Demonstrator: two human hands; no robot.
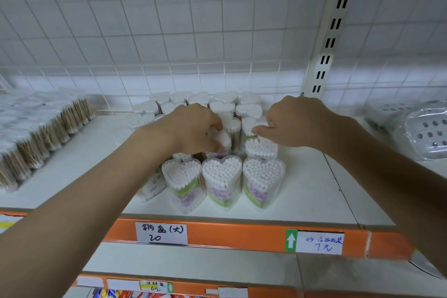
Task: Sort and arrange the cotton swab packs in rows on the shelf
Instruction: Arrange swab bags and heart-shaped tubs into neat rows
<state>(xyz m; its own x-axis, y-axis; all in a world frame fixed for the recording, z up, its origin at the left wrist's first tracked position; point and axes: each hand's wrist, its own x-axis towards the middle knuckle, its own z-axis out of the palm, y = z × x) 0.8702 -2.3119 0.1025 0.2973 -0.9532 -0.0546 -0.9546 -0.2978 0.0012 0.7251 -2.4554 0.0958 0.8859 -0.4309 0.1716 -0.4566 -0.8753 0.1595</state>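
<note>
Several clear heart-shaped cotton swab packs stand in rows on the white shelf point(314, 191). Three of them form the front row point(222, 176); more fill the rows behind point(225, 104). My left hand point(191, 128) curls its fingers round a pack point(223, 139) in the middle of the group, which is tilted. My right hand point(295, 121) pinches the top of another pack point(250, 128) in the right column, just behind a pack point(261, 149) of the second row. The hands hide parts of the middle packs.
Flat bags of wooden-stick swabs point(41, 135) are stacked at the left. Clear plastic trays point(425, 130) sit at the right. A slotted upright point(331, 31) and wire grid point(169, 31) back the shelf. Orange price rail point(229, 232) with labels runs along the front.
</note>
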